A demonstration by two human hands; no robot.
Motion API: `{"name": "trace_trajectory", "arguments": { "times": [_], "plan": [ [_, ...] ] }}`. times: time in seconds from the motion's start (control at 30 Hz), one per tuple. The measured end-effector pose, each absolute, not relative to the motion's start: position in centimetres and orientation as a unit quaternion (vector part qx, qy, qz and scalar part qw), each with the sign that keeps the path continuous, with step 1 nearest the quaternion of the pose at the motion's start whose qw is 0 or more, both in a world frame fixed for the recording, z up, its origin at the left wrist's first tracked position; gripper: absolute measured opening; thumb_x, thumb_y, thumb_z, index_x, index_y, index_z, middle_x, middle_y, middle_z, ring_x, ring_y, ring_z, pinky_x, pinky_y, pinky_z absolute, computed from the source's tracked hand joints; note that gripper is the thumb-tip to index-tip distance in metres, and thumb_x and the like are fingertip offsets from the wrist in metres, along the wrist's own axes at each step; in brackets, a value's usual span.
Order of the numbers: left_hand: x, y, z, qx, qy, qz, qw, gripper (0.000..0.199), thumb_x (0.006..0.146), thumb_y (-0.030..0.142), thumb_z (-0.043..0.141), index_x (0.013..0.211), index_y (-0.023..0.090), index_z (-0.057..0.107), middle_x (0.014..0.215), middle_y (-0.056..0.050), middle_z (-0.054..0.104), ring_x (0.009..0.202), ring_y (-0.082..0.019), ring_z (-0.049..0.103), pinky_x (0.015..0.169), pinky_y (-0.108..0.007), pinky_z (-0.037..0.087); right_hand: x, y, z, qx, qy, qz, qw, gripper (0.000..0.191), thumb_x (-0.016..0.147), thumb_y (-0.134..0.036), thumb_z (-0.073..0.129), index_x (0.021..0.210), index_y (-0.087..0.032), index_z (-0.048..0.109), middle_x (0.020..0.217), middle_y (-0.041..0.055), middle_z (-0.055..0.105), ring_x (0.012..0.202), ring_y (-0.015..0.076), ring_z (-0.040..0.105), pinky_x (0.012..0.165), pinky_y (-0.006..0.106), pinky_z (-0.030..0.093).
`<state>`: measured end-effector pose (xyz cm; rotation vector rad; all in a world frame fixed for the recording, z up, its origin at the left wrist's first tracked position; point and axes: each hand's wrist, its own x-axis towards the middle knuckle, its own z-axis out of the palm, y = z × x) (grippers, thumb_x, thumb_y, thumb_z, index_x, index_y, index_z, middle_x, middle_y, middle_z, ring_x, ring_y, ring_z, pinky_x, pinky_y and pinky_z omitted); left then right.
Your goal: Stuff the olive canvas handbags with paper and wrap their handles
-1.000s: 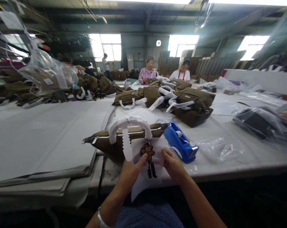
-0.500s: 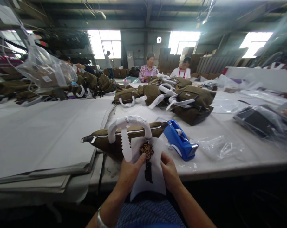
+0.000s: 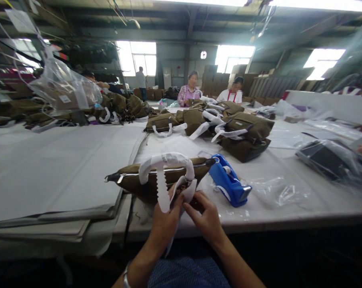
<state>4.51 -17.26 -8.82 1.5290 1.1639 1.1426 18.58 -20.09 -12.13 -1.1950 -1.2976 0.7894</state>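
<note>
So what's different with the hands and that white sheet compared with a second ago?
The right hand has moved left, toward the left hand. The white sheet, earlier spread behind the charm, is now folded around it, mostly hiding it. The left hand still grips there; the bag and blue tape dispenser stayed put.

An olive-brown handbag [image 3: 148,192] sits at the frame's centre, its white-wrapped handle [image 3: 169,159] arching above a silver zip [image 3: 132,174]; lower right, white paper [image 3: 191,193] curls around a mostly hidden, patterned charm [image 3: 181,188].
</note>
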Motion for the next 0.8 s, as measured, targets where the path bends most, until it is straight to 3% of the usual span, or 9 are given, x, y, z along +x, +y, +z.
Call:
{"name": "trace_trajectory", "arguments": {
  "times": [0.1, 0.23, 0.43, 0.6, 0.8],
  "plan": [
    [3.9, -16.8, -8.4, 0.638, 0.464, 0.43, 0.439, 0.042, 0.092, 0.043, 0.061, 0.128, 0.023, 0.07, 0.132, -0.008, 0.07, 0.134, -0.031, 0.057, 0.119, -0.049, 0.036, 19.4, -19.6, -11.3, -0.506, -0.538, 0.356, 0.573, 0.035, 0.093, -0.054, 0.061, 0.093, -0.021, 0.072, 0.08, 0.0046, 0.063, 0.067, 0.0188, 0.062, 0.061, 0.03, 0.051],
    [3.5, -16.8, -9.1, 0.697, 0.458, 0.419, 0.358, 0.047, 0.096, 0.036, 0.053, 0.14, 0.023, 0.061, 0.143, -0.009, 0.062, 0.138, -0.031, 0.053, 0.12, -0.049, 0.035, 18.7, -18.7, -11.4, -0.558, -0.498, 0.337, 0.572, 0.043, 0.089, -0.059, 0.064, 0.074, -0.02, 0.067, 0.059, 0.0002, 0.056, 0.05, 0.0139, 0.049, 0.05, 0.028, 0.041],
    [4.1, -17.4, -10.6, 0.741, 0.516, 0.38, 0.201, 0.06, 0.093, 0.019, 0.044, 0.152, 0.017, 0.046, 0.143, -0.017, 0.06, 0.134, -0.034, 0.056, 0.113, -0.052, 0.043, 16.8, -18.5, -11.8, -0.579, -0.467, 0.327, 0.583, 0.044, 0.086, -0.058, 0.068, 0.067, -0.019, 0.062, 0.057, -0.0007, 0.053, 0.05, 0.012, 0.044, 0.048, 0.026, 0.035],
    [4.2, -17.8, -10.6, 0.766, 0.528, 0.334, 0.151, 0.062, 0.094, 0.016, 0.044, 0.156, 0.02, 0.039, 0.139, -0.014, 0.063, 0.127, -0.032, 0.061, 0.099, -0.042, 0.056, 16.7, -18.8, -11.3, -0.538, -0.447, 0.392, 0.597, 0.041, 0.087, -0.056, 0.068, 0.071, -0.018, 0.065, 0.052, -0.0011, 0.056, 0.045, 0.0127, 0.051, 0.049, 0.025, 0.04],
    [4.9, -17.9, -10.5, 0.774, 0.516, 0.367, 0.019, 0.059, 0.094, 0.01, 0.046, 0.152, 0.017, 0.043, 0.146, -0.013, 0.058, 0.134, -0.029, 0.055, 0.107, -0.039, 0.051, 16.1, -18.6, -11.5, -0.533, -0.452, 0.363, 0.616, 0.04, 0.086, -0.051, 0.068, 0.068, -0.017, 0.065, 0.06, 0.0012, 0.06, 0.054, 0.0141, 0.054, 0.053, 0.025, 0.042]
  ]
}}
